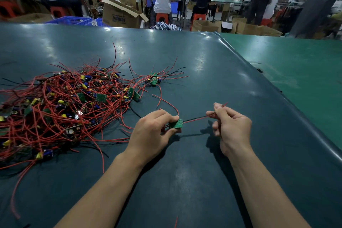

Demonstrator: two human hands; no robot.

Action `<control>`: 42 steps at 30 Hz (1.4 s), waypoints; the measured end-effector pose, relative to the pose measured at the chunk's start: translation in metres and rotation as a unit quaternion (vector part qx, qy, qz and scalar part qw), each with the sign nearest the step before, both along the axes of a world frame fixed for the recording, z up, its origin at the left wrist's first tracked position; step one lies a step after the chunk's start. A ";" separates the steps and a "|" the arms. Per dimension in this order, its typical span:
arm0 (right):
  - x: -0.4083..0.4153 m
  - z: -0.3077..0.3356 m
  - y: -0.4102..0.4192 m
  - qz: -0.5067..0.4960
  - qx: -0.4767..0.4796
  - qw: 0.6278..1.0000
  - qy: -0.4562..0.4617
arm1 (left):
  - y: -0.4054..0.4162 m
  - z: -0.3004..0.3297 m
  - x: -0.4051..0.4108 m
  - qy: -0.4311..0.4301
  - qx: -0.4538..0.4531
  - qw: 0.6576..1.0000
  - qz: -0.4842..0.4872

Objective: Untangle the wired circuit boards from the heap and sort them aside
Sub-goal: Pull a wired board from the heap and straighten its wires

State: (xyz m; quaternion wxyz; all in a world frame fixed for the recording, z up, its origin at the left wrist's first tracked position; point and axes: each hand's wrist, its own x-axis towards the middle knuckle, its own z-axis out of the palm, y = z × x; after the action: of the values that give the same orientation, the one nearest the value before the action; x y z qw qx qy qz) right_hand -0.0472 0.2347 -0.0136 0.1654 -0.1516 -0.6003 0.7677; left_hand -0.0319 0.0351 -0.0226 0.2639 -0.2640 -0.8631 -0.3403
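Sprawling over the left of the dark teal rubber-topped table [185,57], the tangled heap of small green circuit boards with red and black wires [61,109] is by far the biggest thing here, its loose red leads trailing off toward the near edge. At its right fringe a few boards lie half free, and just beyond them, further back, sits a small separate cluster of green boards with their leads fanned out [153,79]; I take that for the sorted pile, though I cannot be sure.

Nearer me, the person's left hand [151,131] pinches one small green circuit board [176,123] between thumb and curled fingers, holding it just above the table and clear of the heap. A red lead loops up and back from it toward the pile. To the right, a red wire and a black wire [196,119] run out taut from the board into the right hand [231,127], whose thumb and forefinger are clamped on them, the red tip poking past the fingers.

It looks to me like the straightening step: the board is freed and its leads are being drawn out. Next it wants checking that the looped red lead is not snagged, then laying the board aside with the others.
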 end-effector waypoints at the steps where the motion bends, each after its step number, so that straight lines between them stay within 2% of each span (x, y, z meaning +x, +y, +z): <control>1: 0.000 0.000 0.000 -0.003 -0.008 1.000 0.000 | 0.000 0.000 0.000 0.000 0.000 1.000 -0.002; 3: 0.000 -0.001 0.000 -0.015 0.016 1.000 0.008 | 0.001 0.000 0.000 0.003 -0.002 1.000 -0.010; 4: 0.000 -0.002 0.001 -0.029 0.058 0.998 0.017 | 0.001 0.000 0.000 0.008 -0.006 1.000 -0.013; 5: 0.000 -0.004 0.001 -0.051 0.134 0.989 0.026 | 0.001 0.000 0.000 0.015 -0.009 1.000 -0.011; 7: 0.002 -0.007 0.003 -0.102 0.304 0.946 0.048 | -0.001 0.000 0.000 0.029 -0.013 1.000 0.002; 8: 0.002 -0.008 0.002 -0.121 0.343 0.930 0.058 | -0.001 0.000 0.000 0.034 -0.012 0.999 0.011; 9: 0.002 -0.007 0.002 -0.129 0.343 0.929 0.056 | -0.001 0.000 0.000 0.039 -0.011 0.999 0.018; 10: 0.003 -0.006 0.002 -0.129 0.305 0.943 0.043 | -0.001 0.000 0.000 0.043 -0.008 0.999 0.022; 12: 0.002 -0.001 -0.002 -0.098 0.152 0.984 0.009 | -0.001 0.000 0.000 0.052 0.004 0.998 0.031; 14: 0.005 0.005 -0.009 -0.006 0.011 1.000 -0.012 | -0.002 -0.001 -0.001 0.064 0.035 0.995 0.067; 15: 0.008 0.007 -0.013 0.057 -0.012 0.998 -0.027 | -0.003 -0.001 -0.001 0.071 0.052 0.992 0.086; 17: 0.015 0.008 -0.023 0.184 -0.003 0.981 -0.057 | -0.004 0.000 -0.002 0.086 0.062 0.990 0.093; 19: 0.021 0.007 -0.035 0.254 0.008 0.965 -0.065 | -0.002 0.000 0.000 0.091 0.040 0.993 0.060; 24: 0.018 0.012 -0.033 0.232 -0.082 0.966 -0.076 | 0.000 0.000 0.000 0.084 0.030 0.996 0.032; 27: 0.019 0.015 -0.026 0.276 -0.081 0.951 -0.116 | 0.000 0.000 -0.001 0.091 0.037 0.995 0.027; 30: 0.020 0.013 -0.029 0.292 -0.096 0.945 -0.108 | 0.001 -0.001 -0.001 0.084 0.038 0.996 0.002; 37: 0.015 0.015 -0.026 0.204 -0.144 0.965 -0.076 | 0.001 0.000 0.000 0.066 0.028 0.997 -0.002; 42: 0.019 0.012 -0.033 0.281 -0.113 0.951 -0.067 | 0.000 0.001 0.001 0.053 0.042 0.998 0.002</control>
State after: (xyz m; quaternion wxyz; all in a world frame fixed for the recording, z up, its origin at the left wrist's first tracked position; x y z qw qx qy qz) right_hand -0.0285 0.2016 -0.0020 -0.1155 -0.0455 -0.5379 0.8338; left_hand -0.0306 0.0352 -0.0215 0.3202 -0.2688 -0.8334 -0.3615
